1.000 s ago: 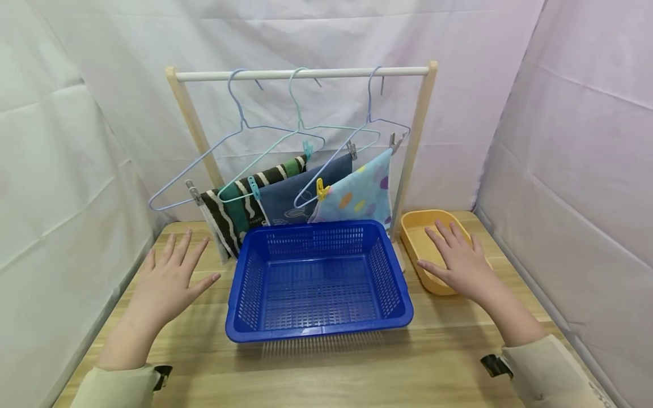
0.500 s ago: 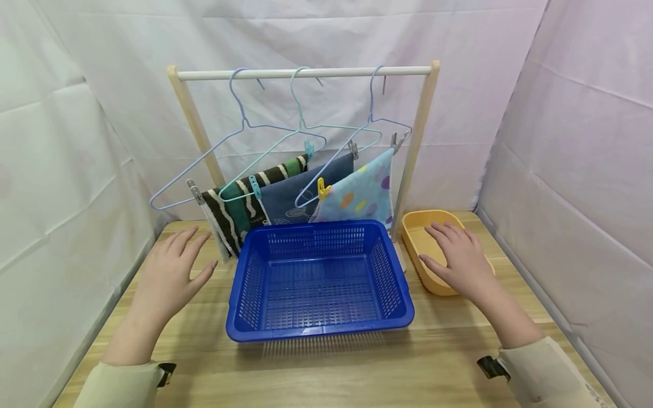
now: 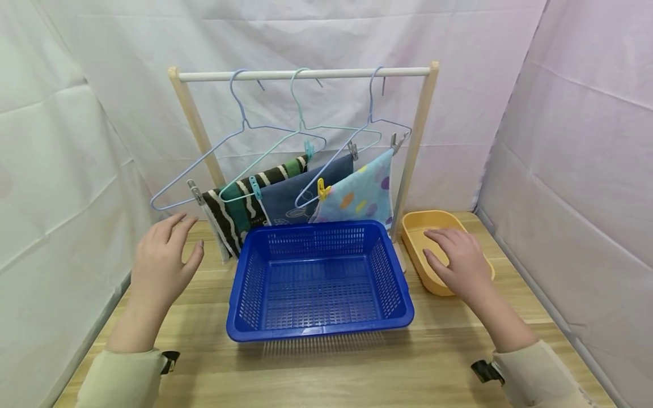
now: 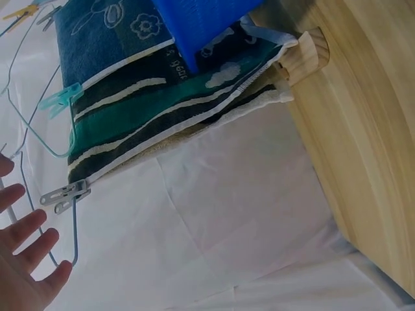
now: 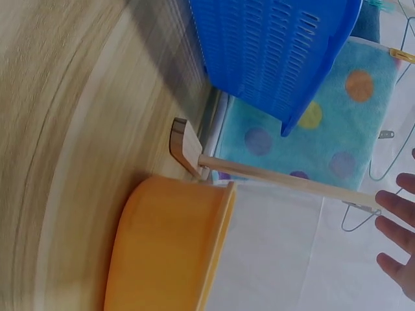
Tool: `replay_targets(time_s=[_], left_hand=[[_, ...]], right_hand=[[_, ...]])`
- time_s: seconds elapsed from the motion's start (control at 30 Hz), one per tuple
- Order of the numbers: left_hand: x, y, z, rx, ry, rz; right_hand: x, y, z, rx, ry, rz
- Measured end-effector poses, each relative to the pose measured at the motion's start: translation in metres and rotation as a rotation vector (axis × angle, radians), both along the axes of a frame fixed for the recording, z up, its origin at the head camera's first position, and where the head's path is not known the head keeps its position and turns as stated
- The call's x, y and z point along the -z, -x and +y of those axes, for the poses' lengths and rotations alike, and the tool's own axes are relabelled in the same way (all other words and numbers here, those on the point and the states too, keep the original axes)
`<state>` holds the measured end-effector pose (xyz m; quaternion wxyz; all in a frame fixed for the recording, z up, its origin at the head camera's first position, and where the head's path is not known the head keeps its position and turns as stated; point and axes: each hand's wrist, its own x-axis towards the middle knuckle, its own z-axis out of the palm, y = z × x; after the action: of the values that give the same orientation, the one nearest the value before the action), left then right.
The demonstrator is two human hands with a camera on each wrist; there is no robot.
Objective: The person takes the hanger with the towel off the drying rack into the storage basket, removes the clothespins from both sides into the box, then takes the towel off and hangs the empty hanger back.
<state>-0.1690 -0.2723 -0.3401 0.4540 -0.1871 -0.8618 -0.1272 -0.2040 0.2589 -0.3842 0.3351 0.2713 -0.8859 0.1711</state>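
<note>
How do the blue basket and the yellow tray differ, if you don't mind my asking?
The blue basket has slotted walls, while the visible walls of the yellow tray are solid. The basket looks larger than the tray. In the head view, the right hand partly covers the tray, while no hand covers the basket. Both are open-topped and upright.

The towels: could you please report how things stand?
Left hand, right hand: both empty. Three towels clipped to hangers. Basket in front, partly hiding them.
</note>
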Motion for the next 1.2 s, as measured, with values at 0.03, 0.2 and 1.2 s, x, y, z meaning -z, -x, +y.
replay_targets(time_s=[0.03,0.2,1.2], left_hand=[[0.0,0.001,0.0,-0.004,-0.007,0.009],[-0.004,0.007,-0.002,-0.029,-0.056,0.047],[-0.038,0.041,-0.01,-0.14,-0.279,-0.22]], right_hand=[[0.001,0.0,-0.001,-0.013,0.011,0.018],[0.004,0.0,-0.004,-0.054,0.04,0.077],[0.019,-0.002,-0.021,-0.122,0.082,0.079]])
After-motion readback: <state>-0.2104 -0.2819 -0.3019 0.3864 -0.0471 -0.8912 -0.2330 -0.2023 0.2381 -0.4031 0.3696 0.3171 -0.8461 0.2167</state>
